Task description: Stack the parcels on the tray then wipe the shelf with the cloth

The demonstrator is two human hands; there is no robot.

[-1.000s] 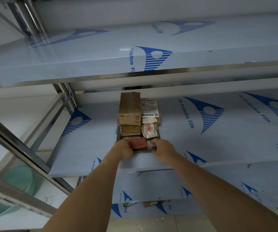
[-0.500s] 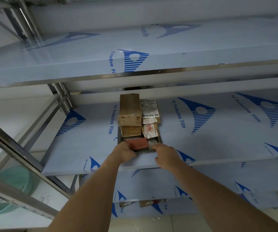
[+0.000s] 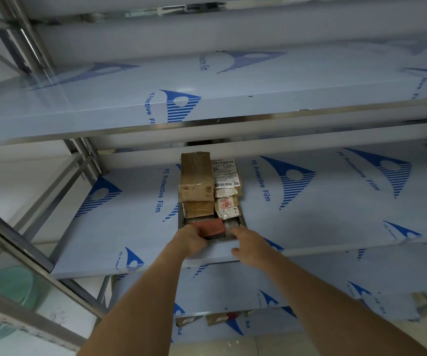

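A steel tray sits on the middle shelf, which is covered in blue-printed film. Brown cardboard parcels are stacked on the tray's left side. White-labelled parcels lie on its right side. A red cloth lies at the tray's near end. My left hand grips the cloth's left end. My right hand hovers at the tray's near right corner with relaxed fingers and holds nothing.
An upper shelf overhangs the tray closely. Lower shelves hold a few more parcels. Steel uprights stand at the left. A green basin sits low at the left.
My right hand has come off the tray's near edge and drawn back a little. My left hand stays on the cloth. The view has shifted slightly.
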